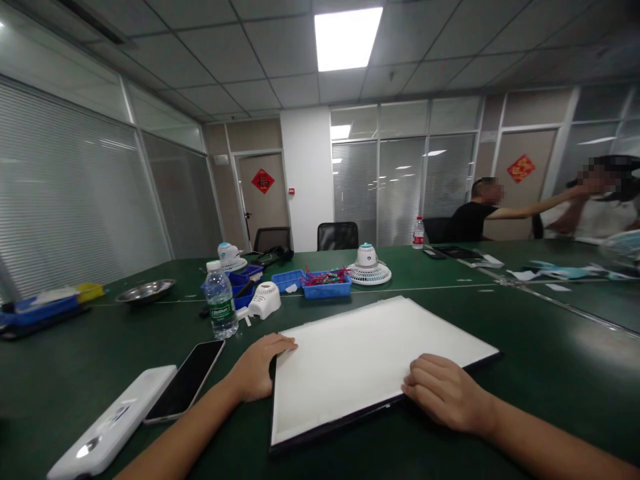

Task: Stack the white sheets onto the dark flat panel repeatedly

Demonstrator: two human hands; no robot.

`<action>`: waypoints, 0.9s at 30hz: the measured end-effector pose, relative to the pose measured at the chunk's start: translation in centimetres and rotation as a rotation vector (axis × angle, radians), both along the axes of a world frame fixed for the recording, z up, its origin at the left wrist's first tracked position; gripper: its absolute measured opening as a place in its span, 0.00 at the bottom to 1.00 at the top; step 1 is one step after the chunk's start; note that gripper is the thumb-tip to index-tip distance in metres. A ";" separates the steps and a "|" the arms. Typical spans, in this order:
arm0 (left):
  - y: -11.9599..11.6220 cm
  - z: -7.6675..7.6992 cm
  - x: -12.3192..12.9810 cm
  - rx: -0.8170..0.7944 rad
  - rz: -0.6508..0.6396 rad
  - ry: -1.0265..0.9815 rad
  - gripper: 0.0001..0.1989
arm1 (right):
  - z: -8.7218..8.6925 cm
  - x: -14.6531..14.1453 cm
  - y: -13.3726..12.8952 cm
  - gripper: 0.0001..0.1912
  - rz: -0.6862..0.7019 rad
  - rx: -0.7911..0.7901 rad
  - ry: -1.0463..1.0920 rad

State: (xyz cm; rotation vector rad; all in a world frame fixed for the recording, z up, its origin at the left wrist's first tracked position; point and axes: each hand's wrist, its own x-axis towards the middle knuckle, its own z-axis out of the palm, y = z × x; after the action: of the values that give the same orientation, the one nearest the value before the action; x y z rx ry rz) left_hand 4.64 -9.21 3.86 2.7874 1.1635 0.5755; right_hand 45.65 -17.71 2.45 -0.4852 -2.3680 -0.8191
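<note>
A flat white board with a dark rim lies at an angle on the green table in front of me. My left hand grips its left edge, fingers over the top face near the corner. On the near edge, to the right, my right hand has its fingers curled over the rim; its thumb is hidden. Left of the board are a smartphone with a dark screen and a long white plastic device, touching or nearly so.
A water bottle and a white plastic housing stand beyond my left hand. Farther back are a blue tray of coloured wires, a white fan part and a metal dish. Two people are at the far right.
</note>
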 end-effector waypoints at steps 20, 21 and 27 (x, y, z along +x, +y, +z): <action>0.7 -0.6 0.5 0.454 -0.039 0.096 0.22 | 1.2 1.4 -1.5 0.07 0.032 0.014 0.205; 0.7 -0.7 0.3 0.466 -0.032 0.104 0.18 | 1.2 1.1 -1.6 0.08 0.031 0.008 0.231; 0.9 -0.8 0.3 0.399 0.080 0.224 0.13 | 1.5 0.2 -1.5 0.11 -0.017 0.001 0.290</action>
State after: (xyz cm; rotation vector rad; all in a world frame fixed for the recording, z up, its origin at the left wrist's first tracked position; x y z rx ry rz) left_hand 4.93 -8.31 3.05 3.2241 1.3373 0.5689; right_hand 45.82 -19.21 3.99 -0.5828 -2.0990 -0.7056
